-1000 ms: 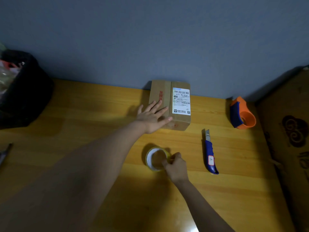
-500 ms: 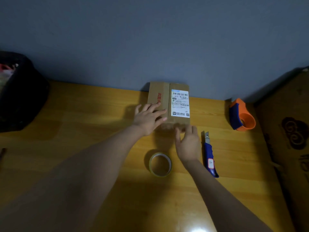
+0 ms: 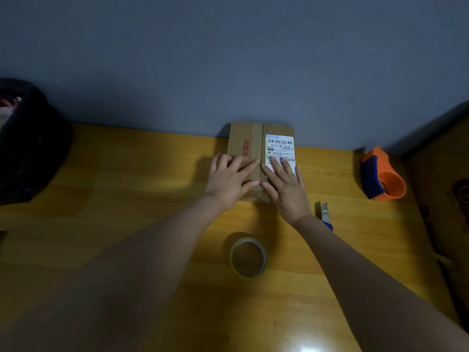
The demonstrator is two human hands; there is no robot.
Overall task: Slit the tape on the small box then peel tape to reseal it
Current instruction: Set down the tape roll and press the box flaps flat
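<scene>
A small cardboard box (image 3: 253,138) with a white shipping label and red print lies at the back of the wooden table against the wall. My left hand (image 3: 229,177) lies flat on its left flap, fingers spread. On the right flap my right hand (image 3: 285,185) rests flat, partly covering the label. The centre seam runs between the two hands. A roll of clear tape (image 3: 248,257) lies flat on the table in front of the box, between my forearms. A blue utility knife (image 3: 324,214) lies to the right, mostly hidden by my right wrist.
An orange and blue tape dispenser (image 3: 383,177) sits at the back right. A dark bag (image 3: 28,146) stands at the far left. A brown carved panel (image 3: 446,199) borders the table (image 3: 127,199) on the right.
My right hand left the tape roll, moved up past the knife and came down flat on the box's right flap. My left hand stayed on the box.
</scene>
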